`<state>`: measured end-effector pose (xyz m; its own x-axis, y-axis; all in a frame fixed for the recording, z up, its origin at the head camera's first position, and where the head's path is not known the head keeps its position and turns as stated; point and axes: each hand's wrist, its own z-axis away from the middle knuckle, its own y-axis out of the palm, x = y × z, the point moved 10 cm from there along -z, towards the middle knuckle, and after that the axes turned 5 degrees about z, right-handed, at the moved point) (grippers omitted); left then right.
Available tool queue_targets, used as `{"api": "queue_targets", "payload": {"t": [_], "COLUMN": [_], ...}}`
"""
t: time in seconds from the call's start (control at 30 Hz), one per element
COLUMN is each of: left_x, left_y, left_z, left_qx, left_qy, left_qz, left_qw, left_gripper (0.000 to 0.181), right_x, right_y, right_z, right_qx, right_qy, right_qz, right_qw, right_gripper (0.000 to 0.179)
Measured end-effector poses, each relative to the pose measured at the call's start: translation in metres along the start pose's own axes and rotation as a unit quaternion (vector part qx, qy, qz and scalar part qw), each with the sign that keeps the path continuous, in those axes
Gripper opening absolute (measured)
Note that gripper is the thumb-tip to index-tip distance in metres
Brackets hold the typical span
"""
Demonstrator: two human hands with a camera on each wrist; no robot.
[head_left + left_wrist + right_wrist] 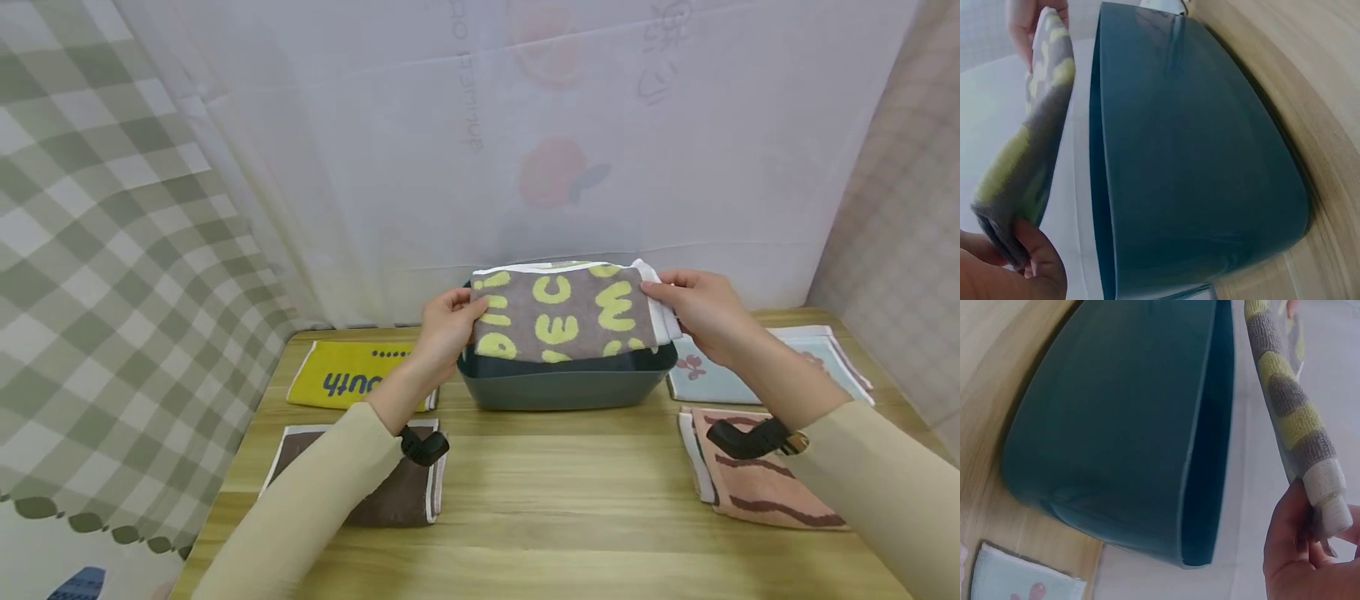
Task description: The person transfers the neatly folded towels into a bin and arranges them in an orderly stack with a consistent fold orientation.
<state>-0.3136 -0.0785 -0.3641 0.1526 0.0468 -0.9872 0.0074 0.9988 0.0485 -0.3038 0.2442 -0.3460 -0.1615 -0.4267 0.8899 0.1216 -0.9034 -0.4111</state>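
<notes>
A folded grey-brown towel (558, 321) with yellow letters and a white border is stretched between both hands, above a dark teal bin (558, 390). My left hand (447, 332) pinches its left end, thumb in front. At the right end my right hand (701, 312) pinches the white-bordered edge. In the left wrist view the towel (1044, 125) hangs beside the bin's open mouth, apart from the rim, with the left hand (1022, 265) at its near end. The right wrist view shows the right thumb and fingers (1285, 531) closed on the white corner.
To the left lie a yellow folded towel (322, 375) and a dark brown one (390, 492). On the right are a light blue towel (712, 375) and a pink one with brown stripes (757, 483). A white curtain (375, 183) hangs behind the wooden table (555, 492).
</notes>
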Motion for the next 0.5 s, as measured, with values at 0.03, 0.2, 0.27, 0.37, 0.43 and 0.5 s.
{"api": "queue_targets", "payload": {"t": [0.03, 0.2, 0.27, 0.37, 0.43, 0.5], "left_x": [0.001, 0.011, 0.015, 0.022, 0.026, 0.029], "left_y": [0.002, 0.010, 0.013, 0.015, 0.017, 0.020], "left_z": [-0.002, -0.013, -0.016, -0.020, -0.022, -0.023], "left_qx": [-0.004, -0.013, -0.015, -0.017, -0.015, -0.011], "left_qy": [-0.001, -0.015, -0.022, -0.027, -0.027, -0.025], "left_qz": [-0.006, -0.025, -0.026, -0.035, -0.041, -0.050], "left_qw": [1.0000, 0.9995, 0.9993, 0.9989, 0.9987, 0.9984], "left_gripper": [0.024, 0.034, 0.038, 0.040, 0.041, 0.041], "right_x": [-0.001, -0.004, -0.004, -0.003, -0.003, -0.003], "right_y": [0.000, 0.004, 0.007, 0.013, 0.016, 0.017], "right_z": [-0.003, -0.014, -0.017, -0.021, -0.023, -0.025], "right_qx": [-0.005, -0.026, -0.025, -0.022, -0.020, -0.019], "right_qy": [0.000, -0.003, -0.004, -0.006, -0.011, -0.015], "right_qz": [0.007, 0.053, 0.074, 0.101, 0.117, 0.129], "right_qw": [1.0000, 0.9983, 0.9970, 0.9947, 0.9928, 0.9914], "right_gripper": [0.059, 0.056, 0.054, 0.049, 0.047, 0.046]}}
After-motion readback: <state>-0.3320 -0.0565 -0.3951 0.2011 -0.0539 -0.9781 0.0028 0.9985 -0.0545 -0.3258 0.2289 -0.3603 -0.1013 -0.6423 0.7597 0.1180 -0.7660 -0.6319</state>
